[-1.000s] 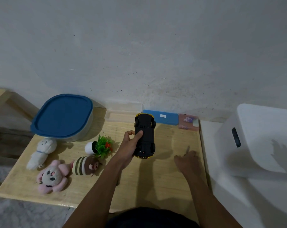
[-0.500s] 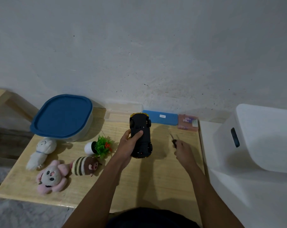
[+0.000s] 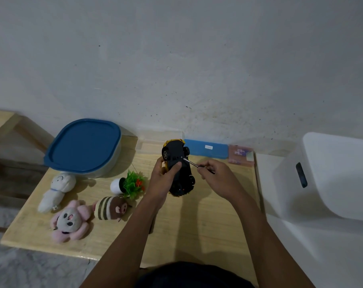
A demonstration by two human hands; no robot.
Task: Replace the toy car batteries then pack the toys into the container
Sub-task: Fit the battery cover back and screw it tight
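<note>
- The left hand (image 3: 163, 179) holds the toy car (image 3: 179, 167) above the table (image 3: 197, 221), underside up; its fingers (image 3: 173, 168) are wrapped around the body, thumb pressed on the dark underside.
- The right hand (image 3: 217, 177) pinches a thin screwdriver (image 3: 190, 162); its tip touches the car's underside just beyond the left thumb, probably at a screw, though that spot is too small to tell.
- Left of the left fingers lie a small potted plant (image 3: 130, 183) on its side, a striped plush (image 3: 111, 207), a pink plush (image 3: 69, 221) and a white plush (image 3: 57, 190); beyond them stands the container (image 3: 84, 146), blue lid on.
</note>
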